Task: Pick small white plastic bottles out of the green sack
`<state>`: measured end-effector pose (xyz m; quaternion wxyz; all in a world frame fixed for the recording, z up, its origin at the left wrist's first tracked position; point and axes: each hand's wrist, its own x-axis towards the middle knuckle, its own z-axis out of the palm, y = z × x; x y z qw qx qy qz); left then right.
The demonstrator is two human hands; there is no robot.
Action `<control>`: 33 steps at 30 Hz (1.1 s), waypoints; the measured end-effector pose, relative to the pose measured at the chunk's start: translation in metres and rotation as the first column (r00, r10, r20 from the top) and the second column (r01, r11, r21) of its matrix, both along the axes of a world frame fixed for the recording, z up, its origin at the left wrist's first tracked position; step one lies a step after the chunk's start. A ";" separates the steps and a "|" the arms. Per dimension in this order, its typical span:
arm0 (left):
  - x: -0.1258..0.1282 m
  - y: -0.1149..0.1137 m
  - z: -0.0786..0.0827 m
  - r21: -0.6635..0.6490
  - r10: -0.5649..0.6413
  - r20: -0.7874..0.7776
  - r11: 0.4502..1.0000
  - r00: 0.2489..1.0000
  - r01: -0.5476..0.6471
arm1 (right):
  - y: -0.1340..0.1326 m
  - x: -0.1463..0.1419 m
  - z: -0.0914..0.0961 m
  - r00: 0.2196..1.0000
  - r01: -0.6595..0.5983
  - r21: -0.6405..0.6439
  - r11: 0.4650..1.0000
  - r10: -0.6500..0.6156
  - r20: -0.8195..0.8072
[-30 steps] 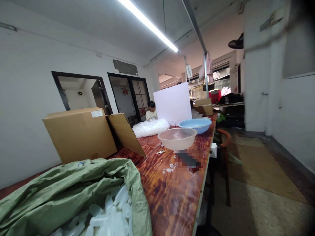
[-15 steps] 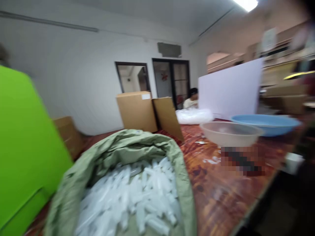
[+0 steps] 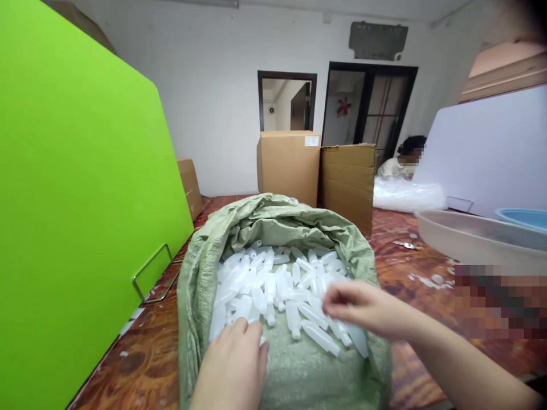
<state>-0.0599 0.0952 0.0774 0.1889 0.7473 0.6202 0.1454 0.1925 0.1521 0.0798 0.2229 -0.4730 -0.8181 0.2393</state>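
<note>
Both hands in the green sack [image 3: 200,296] near the tabletop's [image 3: 145,364] front edge: right hand [image 3: 363,307] fingers pinching a small plastic bottle [image 3: 342,329], left hand [image 3: 233,367] fingers pressed together on the pile; sack mouth sags, bottles could spill over the edge

No writing can be read anywhere: the small white label [image 3: 311,140] on the cardboard box [image 3: 288,165], well beyond the left hand [image 3: 233,367], is too small to make out.
</note>
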 end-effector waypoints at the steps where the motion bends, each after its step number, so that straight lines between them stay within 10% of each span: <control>1: -0.001 0.007 -0.005 -0.002 0.038 -0.126 0.999 0.991 -0.039 | 0.026 -0.012 0.003 0.978 0.078 0.084 0.993 -0.093 0.189; 8: -0.011 0.011 -0.037 -0.048 0.004 -0.325 0.999 0.946 -0.020 | 0.170 -0.082 -0.026 0.821 0.157 0.117 0.981 -0.195 0.537; 14: -0.026 0.013 -0.038 -0.061 -0.097 -0.150 0.994 0.984 0.088 | 0.205 -0.097 -0.050 0.721 0.236 0.060 0.970 -0.216 0.658; 18: -0.037 0.012 -0.040 -0.064 -0.007 0.336 0.998 0.942 0.030 | 0.203 -0.091 -0.049 0.722 0.281 0.088 0.956 -0.271 0.637; 21: -0.041 0.014 -0.037 -0.139 0.117 0.821 0.990 0.558 -0.002 | 0.190 -0.079 -0.039 0.767 0.310 0.108 0.944 -0.316 0.559; 23: -0.042 0.017 -0.033 -0.200 0.190 0.947 0.980 0.260 0.012 | 0.169 -0.071 -0.031 0.815 0.313 0.114 0.943 -0.328 0.477; 25: -0.042 0.019 -0.029 -0.257 0.256 0.960 0.966 0.114 -0.006 | 0.137 -0.065 -0.025 0.868 0.293 0.098 0.951 -0.307 0.391; 29: -0.034 0.020 -0.029 -0.272 0.272 0.953 0.962 0.132 -0.020 | 0.042 -0.063 -0.028 0.995 0.095 -0.026 0.995 -0.095 0.011; 33: -0.017 0.016 -0.034 -0.245 0.226 0.957 0.966 0.182 0.088 | -0.036 -0.069 -0.044 0.903 0.026 0.020 0.999 -0.015 -0.430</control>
